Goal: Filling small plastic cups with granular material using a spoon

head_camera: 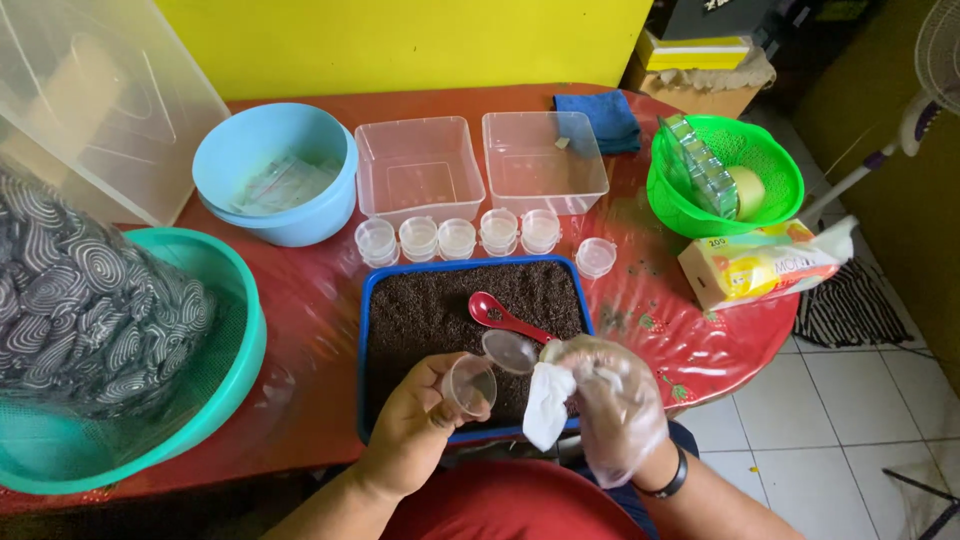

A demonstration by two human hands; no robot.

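The bare left hand (415, 430) is pinching 1 small clear plastic cup (470, 385) over the blue tray of dark soil (440, 310) at the table's near edge, the gloved right hand (610, 405) is pinching its clear lid (510, 352), and, as I judge it, 6 capped cups (458, 238) are already waiting along the tray's far edge

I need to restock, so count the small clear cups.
7: five in a row behind the blue tray, one at its far right corner, one in the left hand. Stacked ones may hide more.

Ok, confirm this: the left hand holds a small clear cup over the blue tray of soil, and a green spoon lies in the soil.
Not quite: the spoon lying in the soil is red, not green, as the head view shows. The rest holds: the left hand holds a small clear cup over the blue tray.
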